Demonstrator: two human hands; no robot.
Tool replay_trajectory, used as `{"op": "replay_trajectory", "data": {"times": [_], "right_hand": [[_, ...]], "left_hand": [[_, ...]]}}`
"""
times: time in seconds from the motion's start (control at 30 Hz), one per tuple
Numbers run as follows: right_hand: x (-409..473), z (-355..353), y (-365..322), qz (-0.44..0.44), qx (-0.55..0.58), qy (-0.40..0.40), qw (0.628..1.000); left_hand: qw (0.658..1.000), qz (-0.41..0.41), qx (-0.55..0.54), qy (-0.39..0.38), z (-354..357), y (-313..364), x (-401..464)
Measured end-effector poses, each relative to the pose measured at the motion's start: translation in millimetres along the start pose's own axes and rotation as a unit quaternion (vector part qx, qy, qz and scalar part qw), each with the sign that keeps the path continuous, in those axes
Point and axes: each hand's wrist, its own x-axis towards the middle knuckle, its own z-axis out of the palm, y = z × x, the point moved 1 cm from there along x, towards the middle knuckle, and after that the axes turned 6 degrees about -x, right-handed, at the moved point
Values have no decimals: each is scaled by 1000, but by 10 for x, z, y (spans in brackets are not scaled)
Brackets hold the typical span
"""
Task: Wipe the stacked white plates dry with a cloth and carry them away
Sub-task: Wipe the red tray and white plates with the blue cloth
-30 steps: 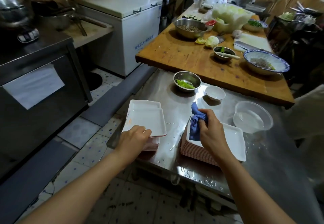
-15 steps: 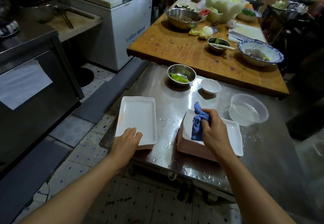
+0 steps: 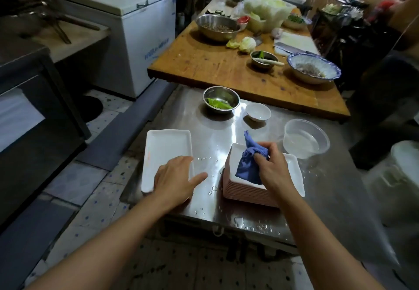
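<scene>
Two stacks of white rectangular plates stand on the wet steel table (image 3: 328,190). The left stack (image 3: 166,151) is low and sits at the table's left edge. My left hand (image 3: 175,182) lies over its near right corner with fingers spread. The right stack (image 3: 249,193) is taller, its pink rims showing along the side. A bunched blue cloth (image 3: 248,165) rests on that stack's top plate, and my right hand (image 3: 272,168) grips it.
A steel bowl of greens (image 3: 221,99), a small white bowl (image 3: 258,111) and a clear plastic bowl (image 3: 306,139) stand behind the stacks. The wooden table (image 3: 215,65) beyond carries bowls and vegetables. A white freezer (image 3: 127,29) is at the left, a white bucket (image 3: 401,171) at the right.
My left hand set the plate flat on the left stack and loosened, its fingers spreading towards the right. My right hand kept the cloth on the right stack.
</scene>
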Motion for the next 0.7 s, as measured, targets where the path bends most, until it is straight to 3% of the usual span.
{"op": "replay_trajectory", "data": {"times": [0.07,0.1,0.2,0.3,0.37,0.43,0.5,0.6,0.7], "right_hand": [[-18,-46,-69,-10,43,13,999],[-28,-64,-104,-24,52,18,998],[-56,-165,-213,-53,66,22,996],[-91,-312,-278,-82,52,46,994],[-132,-418,-296,-102,31,69,992],[-174,-536,-283,-115,0,81,990],[-191,-670,-233,-124,-7,81,989],[-191,-868,-148,-136,33,49,989],[-99,-1059,-5,-158,20,8,987]], "left_hand": [[977,-34,-207,-34,-71,290,62],[945,-64,-312,-69,-91,426,77],[803,-167,-521,-236,-69,815,80],[637,-252,-639,-350,30,1068,74],[568,-277,-688,-357,77,1222,99],[521,-286,-726,-345,113,1378,167],[548,-273,-707,-354,149,1517,241],[655,-245,-625,-348,228,1745,357],[712,-220,-603,-283,341,1994,482]]}}
